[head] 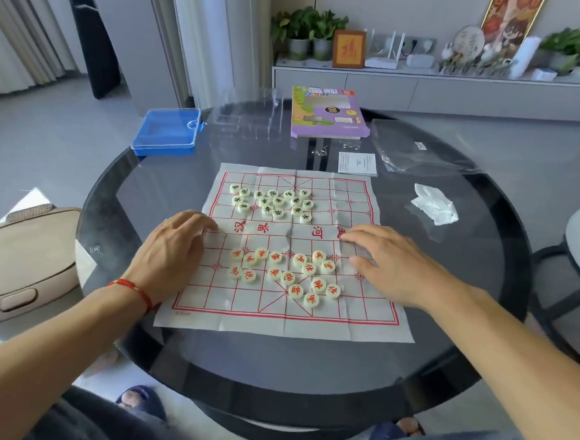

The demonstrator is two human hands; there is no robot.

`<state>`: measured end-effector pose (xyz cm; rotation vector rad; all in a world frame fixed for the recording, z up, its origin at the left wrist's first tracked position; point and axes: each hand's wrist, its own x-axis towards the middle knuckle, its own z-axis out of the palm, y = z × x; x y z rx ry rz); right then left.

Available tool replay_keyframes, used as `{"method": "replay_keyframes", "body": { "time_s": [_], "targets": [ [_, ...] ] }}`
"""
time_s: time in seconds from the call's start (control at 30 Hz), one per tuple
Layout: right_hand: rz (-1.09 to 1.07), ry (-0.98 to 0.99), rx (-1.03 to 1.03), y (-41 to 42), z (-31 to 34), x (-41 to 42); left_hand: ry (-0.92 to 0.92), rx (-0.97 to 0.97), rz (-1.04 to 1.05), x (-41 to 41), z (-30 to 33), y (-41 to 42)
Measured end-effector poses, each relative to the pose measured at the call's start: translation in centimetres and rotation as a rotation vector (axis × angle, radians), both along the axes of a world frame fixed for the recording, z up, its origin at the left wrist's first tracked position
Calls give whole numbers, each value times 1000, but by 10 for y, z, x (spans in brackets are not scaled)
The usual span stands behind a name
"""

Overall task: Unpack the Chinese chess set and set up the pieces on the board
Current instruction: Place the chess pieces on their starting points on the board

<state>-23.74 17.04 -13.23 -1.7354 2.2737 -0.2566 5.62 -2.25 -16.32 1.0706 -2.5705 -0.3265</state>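
**Now smoothing the board, pieces still unsorted**

Now both my hands lie flat on the board (pixel 289 254), fingers straight and holding nothing. My left hand (pixel 173 242) presses the board's left edge at the river line; my right hand (pixel 395 258) presses its right side at the same line, fingertips touching the cloth. The hands are well apart, with the board's middle between them.

As I judge it, unpacking is done and I am flattening the creased cloth before placement. The red pieces (pixel 286 276) sit in a loose cluster on the board's near half, between my wrists and just beside my right hand. The dark pieces (pixel 272 201) are heaped on the board's far half, beyond both hands. None stands on its starting point yet.

Next I should lift one hand, pinch a single piece, and carry it to its intersection on the board's back rank, without dragging the cloth.
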Motion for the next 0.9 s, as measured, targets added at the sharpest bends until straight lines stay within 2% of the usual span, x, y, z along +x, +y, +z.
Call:
{"method": "replay_keyframes", "body": {
  "time_s": [0.13,0.23,0.3,0.47,0.63,0.9],
  "targets": [
    [-49,-3,-70,-13,13,-2,-49,101,11,-9,7,-17],
    [-97,59,-222,-36,14,-5,-83,49,46,-25,11,-36],
    [-77,32,-274,-59,10,-8,-108,16,24,-35,12,-52],
    [43,-38,-240,-117,-6,-20,-230,54,-76,-44,-2,-75],
    [71,-64,-221,-145,-10,-34,-169,9,-45,-43,-10,-74],
    [89,-54,-297,-156,-8,-42,-133,11,-54,-42,-13,-74]
  ]
}}
